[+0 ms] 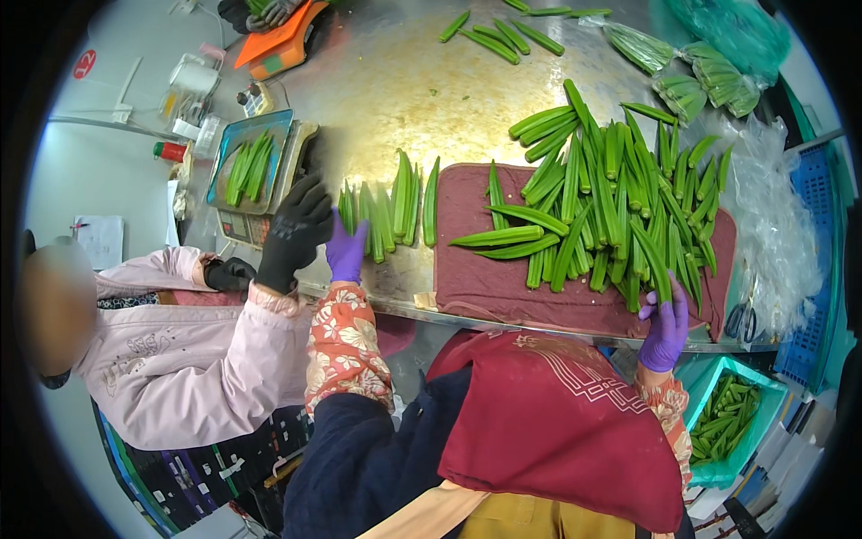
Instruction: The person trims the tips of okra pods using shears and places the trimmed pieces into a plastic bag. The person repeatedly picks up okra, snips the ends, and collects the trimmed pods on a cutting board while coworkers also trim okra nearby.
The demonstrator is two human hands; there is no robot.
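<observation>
- Grey metal worktop (377,99), stained toward 12 o'clock, filled much of the head view; all clock directions ran from that view's middle.
- Toward 2 to 3 o'clock, a large heap of long, ridged green okra pods (620,193) lay on a flat maroon cloth (467,292).
- Between 3 and 4 o'clock, the purple-gloved right hand (664,334) pinched the near end of one long pod at the heap's lower edge.
- Toward 9 to 10 o'clock, the purple-gloved left hand (345,250) was just beside a short row of upright-laid green pods (402,202); whether its fingers gripped a pod could not be told.
- A co-worker's black-gloved hand (299,220) was close at 9 o'clock, so the two hands could have bumped and knocked the row crooked.
- At 10 o'clock, more pods lay in a blue-rimmed tray (215,190) on a scale; a stray sleeve might have disturbed its reading.
- Drawing a pod sharply from the heap could have made others slide, perhaps off the cloth.
- Dark-handled metal scissors (743,321) lay beyond the right hand, near 3 to 4 o'clock; a careless sideways sweep might have caught them.
</observation>
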